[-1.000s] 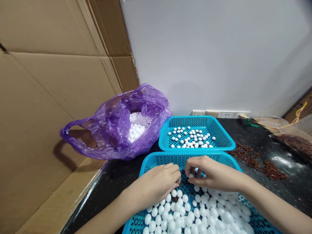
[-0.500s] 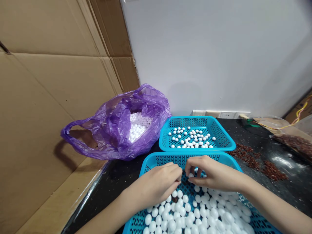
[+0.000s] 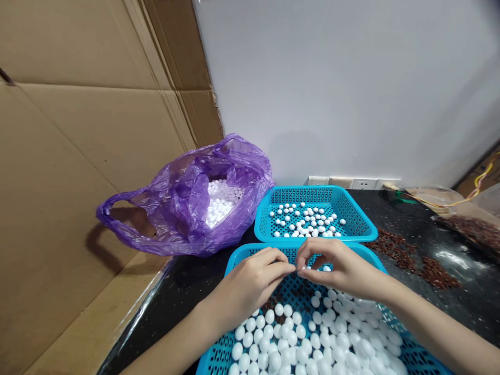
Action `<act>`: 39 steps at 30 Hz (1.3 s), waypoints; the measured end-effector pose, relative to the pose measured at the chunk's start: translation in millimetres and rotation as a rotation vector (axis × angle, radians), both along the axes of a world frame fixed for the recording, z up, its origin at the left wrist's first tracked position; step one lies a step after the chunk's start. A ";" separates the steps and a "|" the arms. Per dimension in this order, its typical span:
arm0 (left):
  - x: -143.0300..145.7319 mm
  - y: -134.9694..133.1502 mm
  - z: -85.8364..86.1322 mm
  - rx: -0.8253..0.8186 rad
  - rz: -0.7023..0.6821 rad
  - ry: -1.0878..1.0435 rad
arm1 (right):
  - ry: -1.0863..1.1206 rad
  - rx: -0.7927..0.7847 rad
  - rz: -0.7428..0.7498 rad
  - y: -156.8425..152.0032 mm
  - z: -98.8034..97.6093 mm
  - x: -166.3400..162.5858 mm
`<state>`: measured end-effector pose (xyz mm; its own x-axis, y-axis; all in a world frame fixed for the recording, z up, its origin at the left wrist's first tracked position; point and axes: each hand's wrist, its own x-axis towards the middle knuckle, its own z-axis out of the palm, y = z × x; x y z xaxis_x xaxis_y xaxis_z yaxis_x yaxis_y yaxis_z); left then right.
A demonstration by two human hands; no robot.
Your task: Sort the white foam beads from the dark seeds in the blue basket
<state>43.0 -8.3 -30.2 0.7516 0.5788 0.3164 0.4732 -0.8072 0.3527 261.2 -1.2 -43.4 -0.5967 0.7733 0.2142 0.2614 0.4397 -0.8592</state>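
Note:
Over the near blue basket (image 3: pixel 238 255), my two hands meet fingertip to fingertip. My right hand (image 3: pixel 339 265) is closed in a pinch, and a small white ball (image 3: pixel 307 269) shows partly between its fingers. The thumb and forefinger of my left hand (image 3: pixel 258 276) are pressed together right beside that ball; whatever they hold is too small to make out. Many white balls (image 3: pixel 289 338) fill the front of this basket. Dark reddish-brown bits (image 3: pixel 269 303) lie among them, partly hidden beneath my left hand.
Behind stands a second blue basket (image 3: pixel 353 208) with scattered white balls. A purple plastic bag (image 3: pixel 175 208) of white balls leans at the left by cardboard (image 3: pixel 78 130). Reddish-brown bits (image 3: pixel 439 273) lie on the black countertop (image 3: pixel 461 302); wall sockets (image 3: pixel 365 184) and a yellow wire are behind.
Both hands have risen slightly toward the basket's far rim, and their fingertips have come together. My left fingers have stretched forward into a pinch beside the ball in my right hand.

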 end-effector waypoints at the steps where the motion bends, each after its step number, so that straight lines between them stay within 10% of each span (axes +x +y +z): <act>1: -0.2 0.4 -0.1 0.013 0.003 -0.033 | 0.043 -0.009 -0.015 0.8 -0.2 -0.1; 18: 1.9 -4.3 4.0 0.322 -0.019 -0.282 | 0.301 -0.189 0.064 -6.6 4.3 -1.2; 39: 2.4 -4.4 7.3 0.273 -0.169 -0.257 | 0.248 -0.065 0.060 -10.1 6.1 -2.2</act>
<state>45.4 -12.7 -22.8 0.7050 0.3226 0.6316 0.2503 -0.9464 0.2040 259.0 -11.3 -37.3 -0.5772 0.7551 0.3108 0.0149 0.3903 -0.9206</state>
